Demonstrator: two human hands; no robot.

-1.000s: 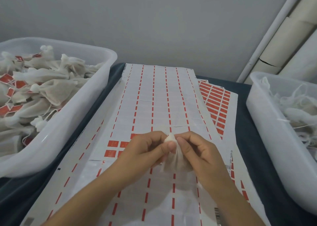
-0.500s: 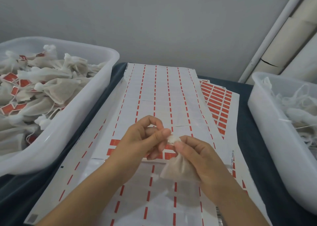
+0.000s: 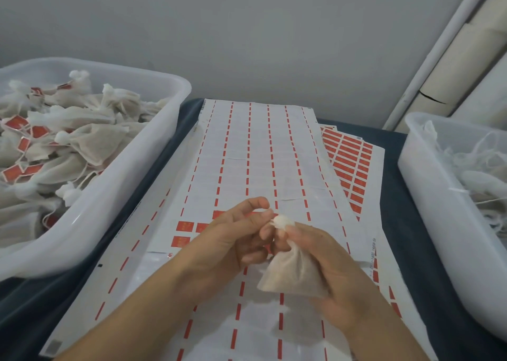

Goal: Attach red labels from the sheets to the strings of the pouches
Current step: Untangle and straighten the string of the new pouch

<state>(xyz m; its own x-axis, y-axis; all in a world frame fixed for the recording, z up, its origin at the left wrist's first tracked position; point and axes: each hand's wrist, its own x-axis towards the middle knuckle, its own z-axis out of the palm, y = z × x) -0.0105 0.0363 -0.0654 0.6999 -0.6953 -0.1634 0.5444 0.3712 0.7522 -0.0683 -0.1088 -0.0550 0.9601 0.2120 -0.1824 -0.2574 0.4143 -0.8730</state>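
Observation:
A small beige cloth pouch (image 3: pixel 295 275) hangs over the label sheet (image 3: pixel 247 155), held by my right hand (image 3: pixel 334 273) just below its white gathered top (image 3: pixel 282 220). My left hand (image 3: pixel 236 237) pinches at that top with thumb and forefinger; the string itself is too thin to make out. A few red labels (image 3: pixel 184 226) remain on the mostly peeled top sheet, just left of my left hand. A second sheet full of red labels (image 3: pixel 348 163) pokes out underneath on the right.
A white tub (image 3: pixel 115 196) on the left holds several pouches with red labels attached. Another white tub (image 3: pixel 428 204) on the right holds pouches with loose white strings. A dark blue cloth (image 3: pixel 397 223) covers the table. Pale tubes (image 3: pixel 450 56) lean against the wall at the back right.
My hands have drawn apart. The pouch has dropped lower in my right hand and now hangs open to view, while my left fingers have risen to its top.

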